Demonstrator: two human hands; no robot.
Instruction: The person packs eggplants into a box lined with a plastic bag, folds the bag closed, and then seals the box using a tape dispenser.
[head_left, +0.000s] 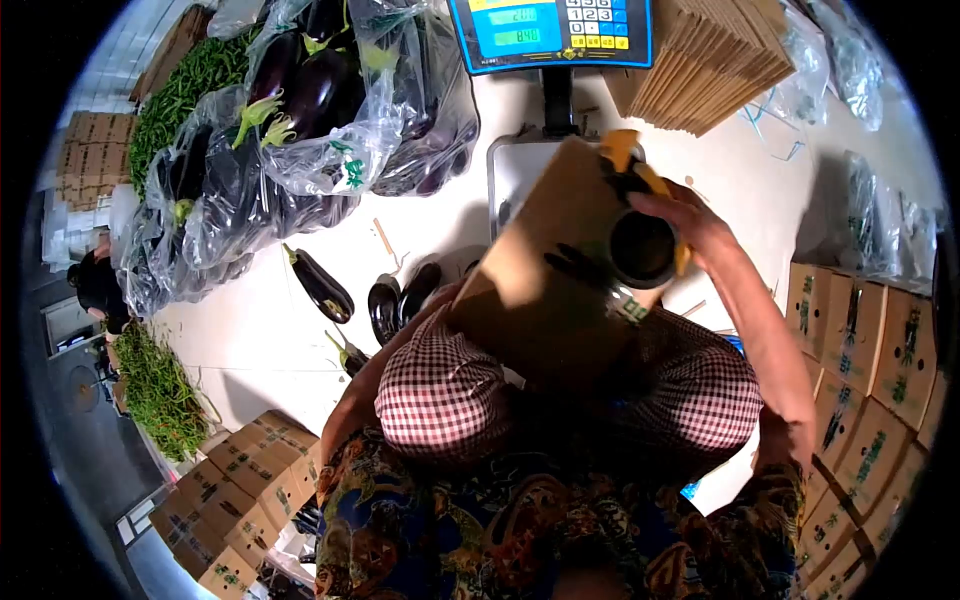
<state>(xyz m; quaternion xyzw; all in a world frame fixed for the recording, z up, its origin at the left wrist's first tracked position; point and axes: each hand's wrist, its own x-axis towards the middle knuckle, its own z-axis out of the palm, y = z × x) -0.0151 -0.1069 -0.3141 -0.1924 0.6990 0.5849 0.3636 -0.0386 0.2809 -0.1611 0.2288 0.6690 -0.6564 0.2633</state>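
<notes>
A closed cardboard box (525,300) is tilted over my lap, in front of the scale platform (494,185). My right hand (695,225) grips a yellow tape dispenser (622,150) with a dark tape roll at the right side of the box. My left forearm reaches to the left edge of the box; the fingers of my left hand (446,297) are hidden by it. Several loose eggplants (322,288) lie on the floor just beyond my left arm.
Clear plastic bags of eggplants (310,100) lie at upper left. Green peppers (190,100) are heaped behind them. The scale display (550,35) stands ahead, beside flattened cardboard (700,70). Packed boxes (850,335) are stacked at right. Another person (98,285) is at far left.
</notes>
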